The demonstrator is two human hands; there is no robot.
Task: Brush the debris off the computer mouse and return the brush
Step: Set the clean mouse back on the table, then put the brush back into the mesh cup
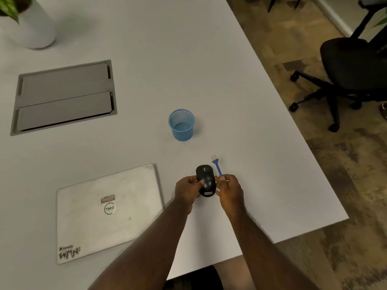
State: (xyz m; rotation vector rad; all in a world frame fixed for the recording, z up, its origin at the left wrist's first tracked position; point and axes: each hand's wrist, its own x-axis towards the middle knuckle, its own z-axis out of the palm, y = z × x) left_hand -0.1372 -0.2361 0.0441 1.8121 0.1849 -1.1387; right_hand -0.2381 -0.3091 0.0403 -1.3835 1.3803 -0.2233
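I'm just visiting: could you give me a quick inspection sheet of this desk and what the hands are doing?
Surface: white table, hatch panel set into it.
Job's things: black mouse gripped by left hand; blue brush in right hand, bristles pointing away; empty blue mesh cup upright.
Clutter: closed laptop, white plant pot.
Hands: both closed on their items.
Cables: nothing seen.
Surroundings: black office chair, patterned floor.
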